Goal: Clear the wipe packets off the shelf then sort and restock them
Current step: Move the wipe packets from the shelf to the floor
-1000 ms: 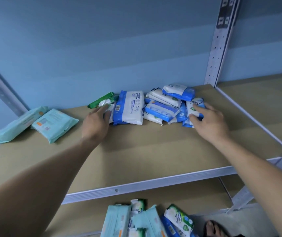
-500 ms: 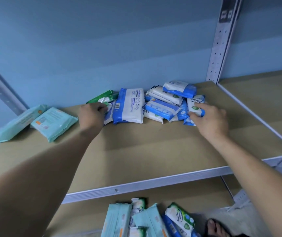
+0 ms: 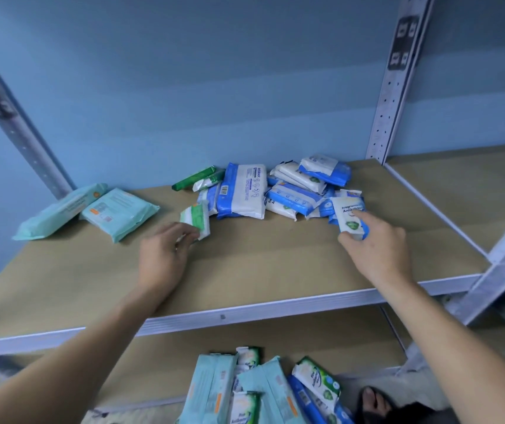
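Grips a green-white wipe packet (image 3: 195, 218) in the left hand (image 3: 162, 259), fingers curled round its near end, far end tilted up just off the pile's front-left. Pinches a blue-white wipe packet (image 3: 350, 216) in the right hand (image 3: 378, 250): thumb at the near edge, index finger laid over the top, other fingers curled. Reaches both forearms up and forward over the front edge of the shelf (image 3: 245, 270), left hand left of centre, right hand right of centre. Counts two teal packets (image 3: 116, 212) near the back-left corner, overlapping. Counts one big blue-white pack (image 3: 243, 191) mid back edge, and one green packet (image 3: 192, 179) just left of it, by the wall. Can't count the small blue-white pile (image 3: 303, 191) right of it: too overlapped, at least five. Shows a mixed heap (image 3: 245, 390) on the lower shelf (image 3: 159, 371) at its front edge, teal plus green-white, number unclear.
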Tool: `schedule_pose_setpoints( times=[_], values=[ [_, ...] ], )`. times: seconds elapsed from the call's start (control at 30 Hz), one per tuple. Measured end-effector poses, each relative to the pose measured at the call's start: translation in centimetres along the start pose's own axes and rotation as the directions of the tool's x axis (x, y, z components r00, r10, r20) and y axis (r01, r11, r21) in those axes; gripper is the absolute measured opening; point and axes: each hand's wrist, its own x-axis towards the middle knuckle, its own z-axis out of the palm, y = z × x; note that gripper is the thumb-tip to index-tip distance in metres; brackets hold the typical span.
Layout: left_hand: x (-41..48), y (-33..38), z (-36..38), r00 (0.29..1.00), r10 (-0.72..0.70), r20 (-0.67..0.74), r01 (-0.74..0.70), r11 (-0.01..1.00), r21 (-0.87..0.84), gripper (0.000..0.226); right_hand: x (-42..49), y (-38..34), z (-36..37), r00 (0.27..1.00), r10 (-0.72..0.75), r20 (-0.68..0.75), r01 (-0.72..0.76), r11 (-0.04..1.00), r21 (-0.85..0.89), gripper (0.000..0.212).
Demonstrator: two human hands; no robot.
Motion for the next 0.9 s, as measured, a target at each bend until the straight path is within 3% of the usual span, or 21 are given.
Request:
schedule_pose_setpoints(
  times=[0.13, 0.23, 0.4, 0.5, 0.57, 0.7, 0.9],
  values=[
    [-3.2, -0.2, -1.8, 0.992, 0.064, 0.113, -0.062, 0.998, -0.019, 0.006, -1.8, -0.4, -0.8, 1.0, -0.017, 0.015, 0.016, 0.999, 0.041, 0.051],
    [-3.4, 0.1, -3.1, 0.975, 0.107, 0.197, -0.115, 0.993, 0.029, 0.011, -2.8, -0.8, -1.0, 0.998, -0.011, 0.064, 0.013, 1.0, -0.021, 0.055],
    [-1.6, 1.7, -2.0, 0.957, -0.121, 0.266, 0.083, 0.986, 0.147, 0.032, -3.4, -0.5, 0.1, 0.973, -0.191, 0.126, 0.21, 0.965, -0.16, 0.056],
    [-0.9, 2.3, 0.0, 0.9, -0.278, 0.335, 0.212, 0.952, 0.221, 0.066, -2.8, -0.3, 0.9, 0.952, -0.218, 0.213, 0.267, 0.934, -0.236, 0.055],
    [-0.9, 2.6, 1.2, 0.852, -0.358, 0.382, 0.269, 0.926, 0.267, 0.074, -2.5, -0.4, 1.3, 0.938, -0.226, 0.263, 0.305, 0.9, -0.312, 0.054],
    [-1.1, 2.5, 1.8, 0.833, -0.324, 0.448, 0.149, 0.912, 0.382, 0.072, -2.4, -0.4, 1.9, 0.914, -0.261, 0.309, 0.362, 0.869, -0.337, 0.05],
    [-2.6, 3.3, 0.2, 0.831, -0.284, 0.479, 0.152, 0.943, 0.296, 0.061, -4.1, -0.3, 2.2, 0.911, -0.331, 0.245, 0.396, 0.868, -0.301, 0.048]
  ],
)
